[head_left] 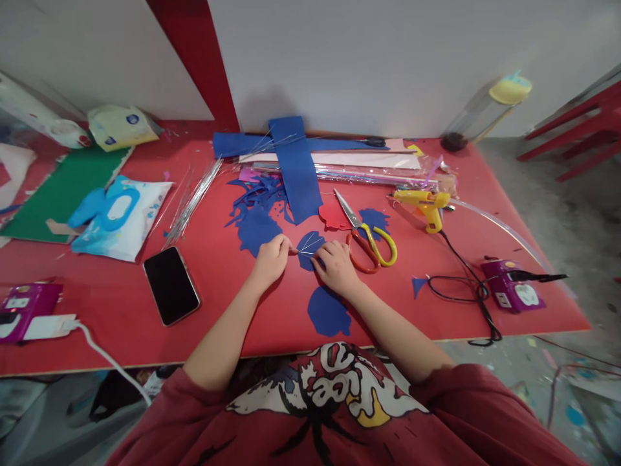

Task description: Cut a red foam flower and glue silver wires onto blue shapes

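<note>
1. One camera, worn on the person's head, looks forward and down over the shirt (334, 414).
2. The left hand (272, 259) and right hand (336, 265) show close, mid-view, above the table (218, 278).
3. The wall (369, 65) fills the far side; floor (596, 259) shows right.

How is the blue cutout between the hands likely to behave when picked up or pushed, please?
The blue cutout looks thin and sheet-like, so it is probably light and somewhat floppy. Being flat, it would likely slide rather than roll. The fine wires over it may shift; whether they are attached I cannot tell.
</note>
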A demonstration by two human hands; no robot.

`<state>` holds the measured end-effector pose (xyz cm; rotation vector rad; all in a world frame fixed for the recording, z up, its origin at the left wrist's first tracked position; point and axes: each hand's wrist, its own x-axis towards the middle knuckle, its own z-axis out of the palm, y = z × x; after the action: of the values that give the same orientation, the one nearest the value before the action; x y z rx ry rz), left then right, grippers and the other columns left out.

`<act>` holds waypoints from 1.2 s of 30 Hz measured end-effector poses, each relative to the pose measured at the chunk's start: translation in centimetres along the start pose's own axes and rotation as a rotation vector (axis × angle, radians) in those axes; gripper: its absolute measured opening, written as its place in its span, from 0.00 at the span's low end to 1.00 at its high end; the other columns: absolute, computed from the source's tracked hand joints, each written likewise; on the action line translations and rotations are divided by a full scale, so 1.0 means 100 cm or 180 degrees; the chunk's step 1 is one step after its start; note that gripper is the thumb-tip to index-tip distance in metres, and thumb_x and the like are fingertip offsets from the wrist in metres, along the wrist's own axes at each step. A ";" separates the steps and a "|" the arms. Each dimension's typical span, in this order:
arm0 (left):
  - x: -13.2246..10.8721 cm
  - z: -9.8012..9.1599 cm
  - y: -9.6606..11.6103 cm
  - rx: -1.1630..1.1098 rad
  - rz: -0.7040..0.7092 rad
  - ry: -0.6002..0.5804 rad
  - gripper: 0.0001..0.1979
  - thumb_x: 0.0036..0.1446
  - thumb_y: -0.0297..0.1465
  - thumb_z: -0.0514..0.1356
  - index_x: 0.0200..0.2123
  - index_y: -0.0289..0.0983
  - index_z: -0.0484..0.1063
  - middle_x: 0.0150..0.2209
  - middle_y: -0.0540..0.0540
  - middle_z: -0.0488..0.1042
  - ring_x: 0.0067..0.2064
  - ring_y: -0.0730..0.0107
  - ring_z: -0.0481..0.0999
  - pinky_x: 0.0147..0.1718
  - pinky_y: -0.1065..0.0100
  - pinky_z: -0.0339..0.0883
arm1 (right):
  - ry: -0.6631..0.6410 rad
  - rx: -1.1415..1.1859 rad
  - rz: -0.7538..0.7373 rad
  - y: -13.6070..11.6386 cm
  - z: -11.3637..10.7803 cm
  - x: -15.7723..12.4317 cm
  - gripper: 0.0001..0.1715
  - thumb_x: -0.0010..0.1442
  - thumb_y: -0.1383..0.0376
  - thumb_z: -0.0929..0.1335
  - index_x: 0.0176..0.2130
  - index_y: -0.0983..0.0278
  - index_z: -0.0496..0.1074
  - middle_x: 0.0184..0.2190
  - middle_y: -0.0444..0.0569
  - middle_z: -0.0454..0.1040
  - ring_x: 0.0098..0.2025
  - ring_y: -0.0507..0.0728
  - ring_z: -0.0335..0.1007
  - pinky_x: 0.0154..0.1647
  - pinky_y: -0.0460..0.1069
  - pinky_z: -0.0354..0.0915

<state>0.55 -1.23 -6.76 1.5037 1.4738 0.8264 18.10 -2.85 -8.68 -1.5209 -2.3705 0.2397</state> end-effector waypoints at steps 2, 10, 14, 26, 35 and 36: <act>0.000 0.000 -0.001 0.0062 0.0025 -0.0014 0.11 0.59 0.31 0.48 0.25 0.39 0.63 0.27 0.49 0.77 0.36 0.68 0.77 0.38 0.70 0.64 | -0.0008 -0.0013 0.0009 0.000 0.001 0.000 0.10 0.61 0.64 0.61 0.32 0.64 0.69 0.32 0.51 0.70 0.38 0.59 0.60 0.41 0.53 0.50; 0.001 0.000 -0.001 0.0224 0.0008 -0.0075 0.11 0.60 0.31 0.46 0.26 0.39 0.62 0.29 0.47 0.77 0.39 0.66 0.77 0.39 0.68 0.64 | -0.0010 -0.0051 0.0041 -0.001 0.000 0.000 0.10 0.61 0.64 0.61 0.32 0.65 0.69 0.33 0.51 0.70 0.38 0.59 0.60 0.41 0.53 0.50; 0.001 0.000 0.002 0.0267 -0.0110 -0.0090 0.11 0.60 0.32 0.46 0.26 0.39 0.61 0.30 0.46 0.78 0.38 0.65 0.78 0.39 0.68 0.65 | -0.0014 -0.0031 0.0057 -0.002 0.000 0.000 0.09 0.60 0.65 0.62 0.32 0.65 0.69 0.32 0.51 0.70 0.39 0.59 0.60 0.41 0.53 0.51; 0.000 -0.001 0.002 0.0355 -0.0072 -0.0096 0.12 0.60 0.32 0.45 0.25 0.39 0.61 0.31 0.45 0.78 0.39 0.65 0.78 0.40 0.66 0.66 | 0.0139 -0.0124 0.0023 0.000 0.004 -0.001 0.09 0.60 0.64 0.62 0.32 0.65 0.68 0.31 0.50 0.70 0.38 0.58 0.60 0.42 0.52 0.51; 0.000 0.000 0.000 0.0255 -0.0081 -0.0103 0.12 0.60 0.32 0.45 0.26 0.39 0.61 0.30 0.46 0.79 0.38 0.67 0.78 0.39 0.67 0.67 | 0.0163 -0.0088 -0.0002 -0.001 0.004 -0.002 0.08 0.60 0.65 0.63 0.31 0.65 0.68 0.31 0.49 0.70 0.38 0.58 0.60 0.41 0.52 0.51; 0.000 0.000 0.000 0.0257 -0.0080 -0.0097 0.12 0.60 0.32 0.45 0.26 0.39 0.61 0.31 0.46 0.79 0.38 0.67 0.78 0.39 0.66 0.67 | 0.0172 -0.0085 -0.0009 -0.001 0.004 -0.002 0.08 0.60 0.65 0.63 0.31 0.65 0.68 0.31 0.50 0.70 0.38 0.58 0.60 0.41 0.52 0.51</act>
<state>0.50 -1.20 -6.78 1.5474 1.5163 0.7337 17.96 -3.01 -9.11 -1.5164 -2.3427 0.1649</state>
